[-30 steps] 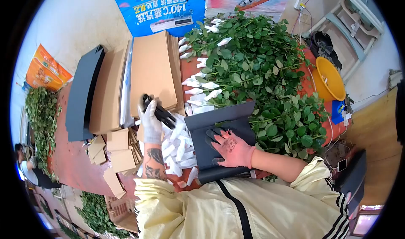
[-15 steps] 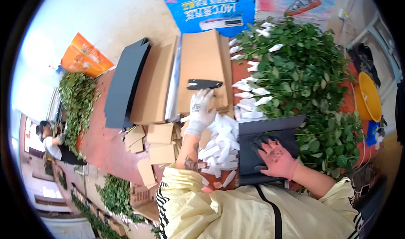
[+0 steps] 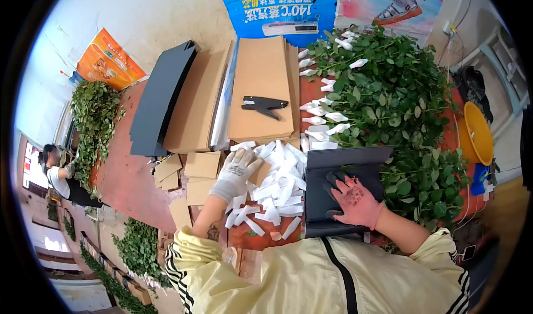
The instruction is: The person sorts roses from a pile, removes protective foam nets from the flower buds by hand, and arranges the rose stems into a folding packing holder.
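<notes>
My left hand, in a white glove, rests with fingers extended over small brown cardboard pieces, beside a heap of white paper strips. Another cardboard piece lies by its fingers. Beyond it, a black plier stapler lies on the stack of large cardboard sheets. My right hand, in a pink glove with dark fingertips, lies flat and spread on a folded black sheet whose far flap stands raised. Leafy stems with white-wrapped heads lie beyond and to its right.
A dark stack of sheets stands left of the brown cardboard. A yellow basin is at the right, near a chair frame. More foliage lies at the far left, where another person stands. Posters line the wall.
My left hand has left the stapler, which now lies alone on the cardboard, and moved toward me onto the small cardboard pieces. My right hand stays on the black sheet.
</notes>
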The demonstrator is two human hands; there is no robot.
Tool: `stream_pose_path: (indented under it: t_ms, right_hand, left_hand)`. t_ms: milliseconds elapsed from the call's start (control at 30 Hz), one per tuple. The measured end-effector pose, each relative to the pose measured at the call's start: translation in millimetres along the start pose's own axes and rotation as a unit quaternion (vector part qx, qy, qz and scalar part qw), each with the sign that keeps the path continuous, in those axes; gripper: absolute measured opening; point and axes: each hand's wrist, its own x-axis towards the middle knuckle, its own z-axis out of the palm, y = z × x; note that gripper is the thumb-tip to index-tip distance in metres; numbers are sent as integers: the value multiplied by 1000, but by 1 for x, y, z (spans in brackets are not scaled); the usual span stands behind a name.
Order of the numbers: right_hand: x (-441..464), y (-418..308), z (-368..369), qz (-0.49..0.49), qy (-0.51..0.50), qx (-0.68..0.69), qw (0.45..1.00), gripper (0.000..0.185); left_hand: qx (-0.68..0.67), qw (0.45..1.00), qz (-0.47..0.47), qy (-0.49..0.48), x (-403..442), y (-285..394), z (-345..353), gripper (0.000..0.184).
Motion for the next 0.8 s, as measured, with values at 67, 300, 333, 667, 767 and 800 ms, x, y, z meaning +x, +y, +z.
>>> stream_pose_path:
  t_ms: [67,300,333,667,767,800]
  right_hand:
    - [-1,-1,-5,-3,11,23,1000,76]
    - [-3,2,-15,-25,35,89,995,73]
    - [-5,1,-21,-21,22,74,997,72]
    - [-62,-15,-68,19,242,470,849,62]
    - [-55,-1,-75,-16,194,478,856,46]
    - [-52,10,-69,49,82,603,792,40]
  left_hand:
    - [17,999,33,-18,14,5,6,60]
    - [94,994,2,-50,32,-12,-7,42]
    - [87,996,-27,-10,30,-10,-25,40]
    - [-612,780,-61,117,-33,163,-89,23]
    - [-647,759,-66,8,-33,187,-78,31]
    - [-635,768,-80,1,-32,191,-71,37]
